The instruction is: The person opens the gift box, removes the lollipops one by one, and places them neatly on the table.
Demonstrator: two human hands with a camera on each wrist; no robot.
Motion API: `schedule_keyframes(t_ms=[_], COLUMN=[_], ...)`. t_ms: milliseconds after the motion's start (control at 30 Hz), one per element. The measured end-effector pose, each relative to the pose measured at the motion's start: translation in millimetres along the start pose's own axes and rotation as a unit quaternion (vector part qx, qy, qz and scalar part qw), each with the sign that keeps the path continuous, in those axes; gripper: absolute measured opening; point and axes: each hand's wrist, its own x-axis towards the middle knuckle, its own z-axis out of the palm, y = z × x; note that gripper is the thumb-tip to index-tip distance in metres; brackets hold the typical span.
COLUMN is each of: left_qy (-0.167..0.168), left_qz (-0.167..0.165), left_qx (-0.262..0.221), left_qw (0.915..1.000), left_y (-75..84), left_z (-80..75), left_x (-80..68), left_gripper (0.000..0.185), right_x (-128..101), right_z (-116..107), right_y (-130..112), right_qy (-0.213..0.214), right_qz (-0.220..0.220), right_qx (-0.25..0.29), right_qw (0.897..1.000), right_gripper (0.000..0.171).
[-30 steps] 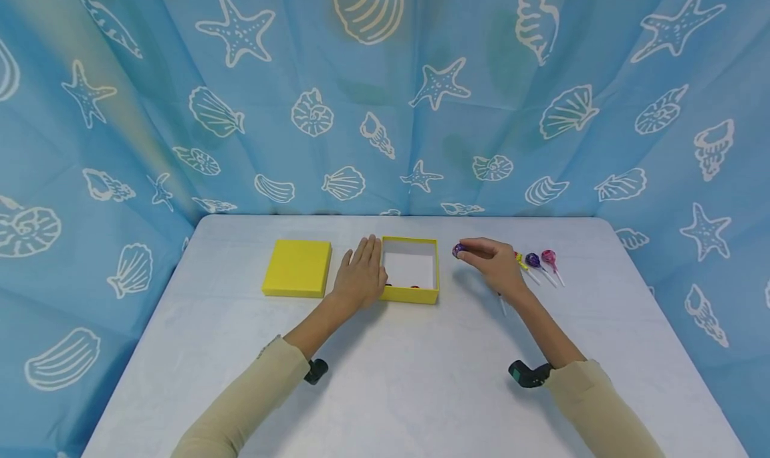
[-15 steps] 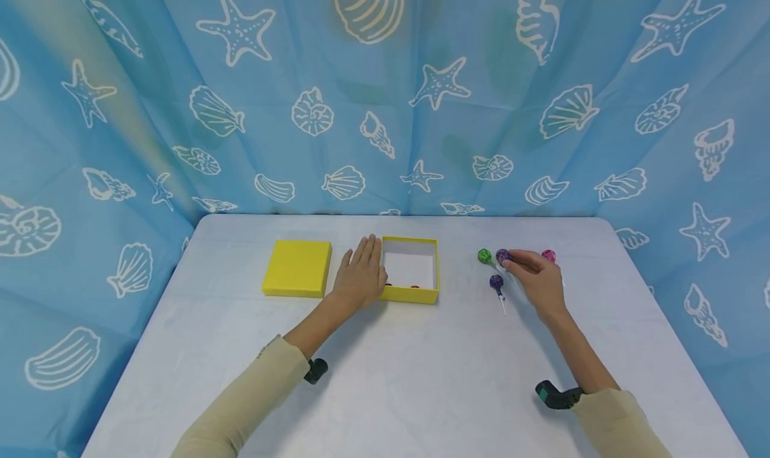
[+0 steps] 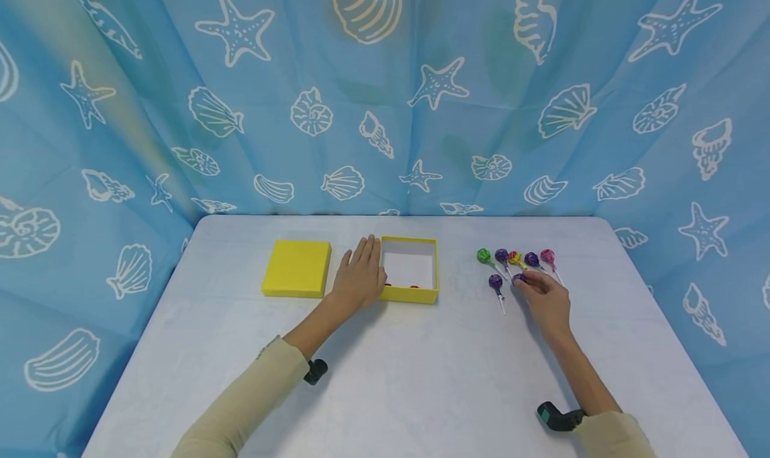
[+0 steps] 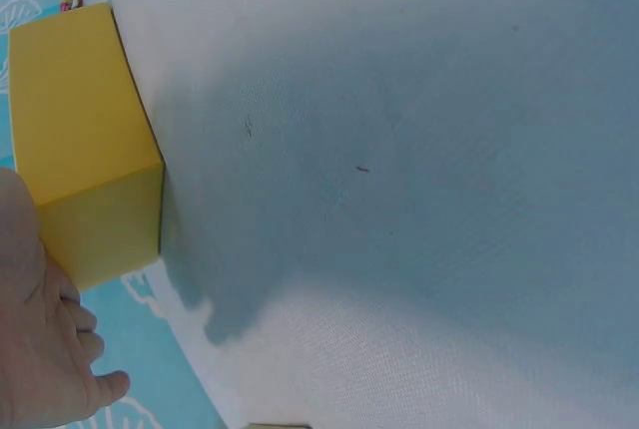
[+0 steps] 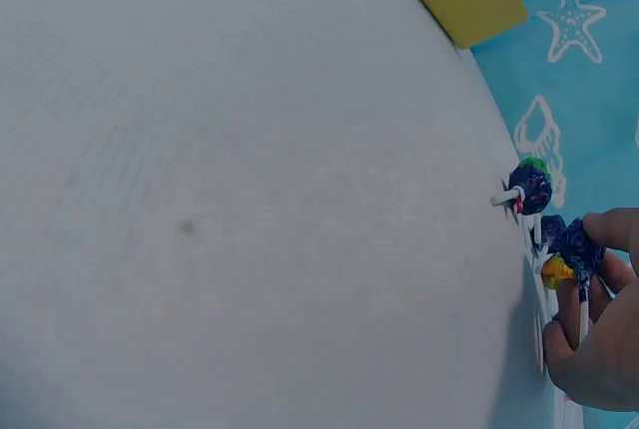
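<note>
My left hand (image 3: 361, 277) lies with straight fingers along the left wall of the open yellow box (image 3: 409, 296). Its palm side meets that wall in the left wrist view too. A purple lollipop (image 5: 579, 247) is pinched between the thumb and fingers of my right hand (image 3: 546, 301), close over the table; its white stick points down past the fingers. Just left of it lies another purple lollipop (image 3: 495, 282). Behind these is a row: a green lollipop (image 3: 484, 255), a purple one, a red-and-yellow lollipop (image 3: 515, 257), a dark purple one and a pink lollipop (image 3: 547, 256).
The yellow lid (image 3: 297, 268) lies left of the box. Inside the box, small dark and red bits (image 3: 415, 287) show at the near wall, which hides the rest. A white cloth covers the table (image 3: 385, 378). A blue seashell curtain (image 3: 385, 110) hangs behind it.
My right hand has moved right from beside the box to the lollipops, then nearer to me, with a purple lollipop at its fingertips. The back row is now uncovered. My left hand stays put.
</note>
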Motion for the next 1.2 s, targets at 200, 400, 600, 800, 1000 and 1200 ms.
schedule_keyframes(t_ms=[200, 400, 600, 800, 1000, 1200], left_qy=[-0.004, -0.003, -0.005, -0.006, -0.007, -0.005], left_qz=[0.001, 0.001, -0.001, 0.0, 0.0, 0.001], left_qx=[0.002, -0.002, -0.001, -0.002, 0.002, 0.003], left_qw=[1.0, 1.0, 1.0, 1.0, 1.0, 1.0], left_y=[-0.6, -0.9, -1.3, -1.5, -1.7, -0.9], left_z=[-0.7, 0.8, 0.9, -0.1, 1.3, 1.4], left_x=[-0.2, 0.1, 0.1, -0.1, 1.0, 1.4], left_gripper=[0.062, 0.062, 0.063, 0.062, 0.063, 0.064], right_x=[0, -2, -1, 0, -1, -1], right_z=[-1, -1, 2, 4, 6, 7], right_y=[8, 9, 11, 15, 16, 18], right_qy=[0.001, 0.003, 0.0, 0.002, 0.009, 0.014], right_qz=[0.003, -0.009, -0.027, -0.03, -0.032, -0.039], right_qx=[-0.044, -0.074, -0.084, -0.095, -0.087, -0.085], right_qw=[0.999, 0.997, 0.996, 0.995, 0.996, 0.996], right_gripper=[0.033, 0.036, 0.035, 0.033, 0.032, 0.033])
